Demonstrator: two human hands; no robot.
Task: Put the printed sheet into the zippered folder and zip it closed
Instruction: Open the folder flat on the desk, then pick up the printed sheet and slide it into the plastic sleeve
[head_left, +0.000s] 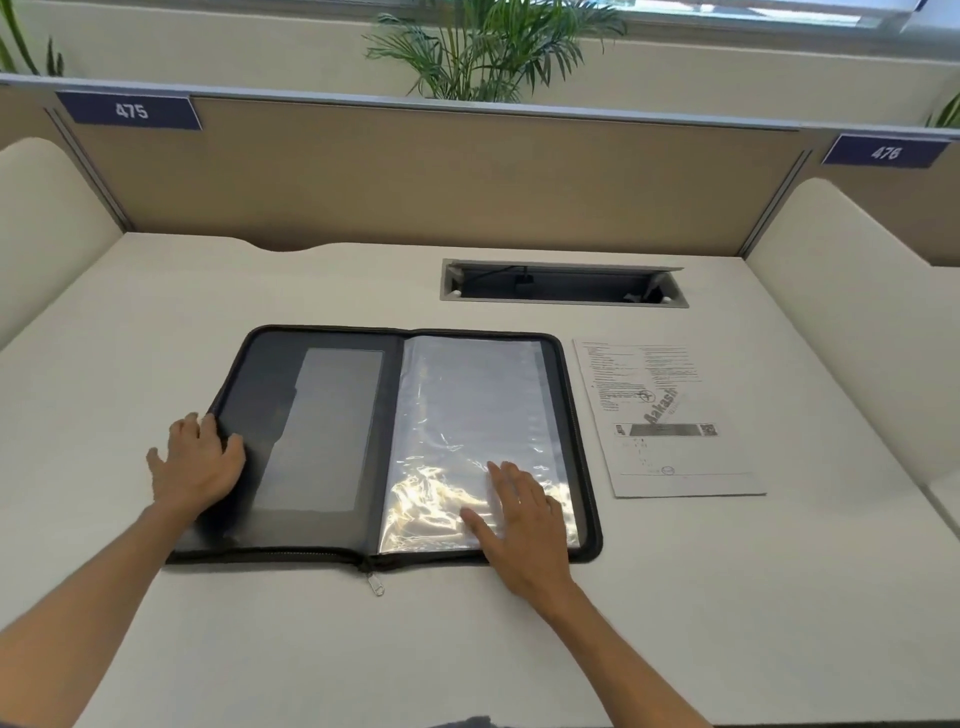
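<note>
Bare skin to the elbow, the left forearm comes in from the desk's (208, 649) near-left corner and ends in the left hand (197, 465), which lies flat with fingers straight and spread across the left edge of the zippered folder (332, 447), holding nothing. That folder is open and flat at the middle of the desk, dark inner cover on the left, clear plastic sleeves (467, 405) on the right, its zip pull (376, 584) hanging off the near edge at the spine. On the lower sleeves rests the right hand (519, 519), palm down, fingers straight and slightly fanned, pressing the glossy plastic without gripping it; its forearm runs back toward the desk's near edge. Just beside the folder's right edge, not touching it, lies the printed sheet (665, 415), flat and face up. Bare desk surface surrounds it toward the right edge and the near edge. Behind the folder, a cable tray (563, 285) is sunk in the desk near its far edge.
</note>
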